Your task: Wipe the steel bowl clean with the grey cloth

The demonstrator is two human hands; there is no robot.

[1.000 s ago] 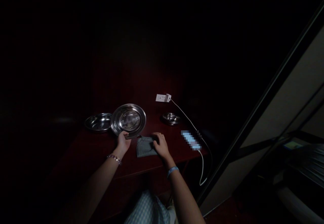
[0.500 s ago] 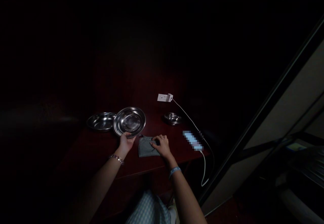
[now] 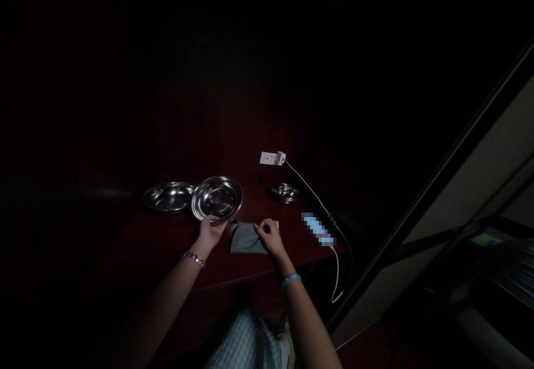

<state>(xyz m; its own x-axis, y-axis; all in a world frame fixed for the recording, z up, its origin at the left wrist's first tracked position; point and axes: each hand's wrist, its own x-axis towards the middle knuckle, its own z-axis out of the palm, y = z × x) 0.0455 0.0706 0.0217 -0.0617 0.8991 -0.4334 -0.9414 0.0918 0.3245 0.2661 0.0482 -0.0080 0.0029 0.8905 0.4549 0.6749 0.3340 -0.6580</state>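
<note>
Two hands occupied, each on a different item. Clock centred on the grey cloth (image 3: 246,241), 12 pointing away from me. Cloth lies on the worktop (image 3: 255,208), close to the front edge, looks folded.

Left hand (image 3: 212,235): gripping the steel basin (image 3: 217,199), which is at about 11. Thumb over the rim at the basin's own 6, fingers tucked beneath. Basin is tilted, inside turned toward me. My read: that angle gives me a look at its bottom, and the near-rim hold keeps my palm out of the inside. Can't tell whether its underside touches anything.

Right hand (image 3: 272,238): at the cloth's 3 end, thumb and fingers drawn together, looks like a pinch on the fabric (creases run toward the thumb, tips partly hidden). Probably that end because it's nearest that arm.

Around: second basin (image 3: 169,197) rests upright at 10, partly hidden by the held one. Contact between them unclear. I'd judge it's the main thing crowding the left. Small bowls (image 3: 285,192), seemingly stacked, at 1. Phone (image 3: 319,231) at 3, screen blurred out. White cable (image 3: 337,269) loops off the worktop's right side at 4 and up to the plug at the outlet (image 3: 267,158), 12 to 1. Likely snag point for the right arm.
</note>
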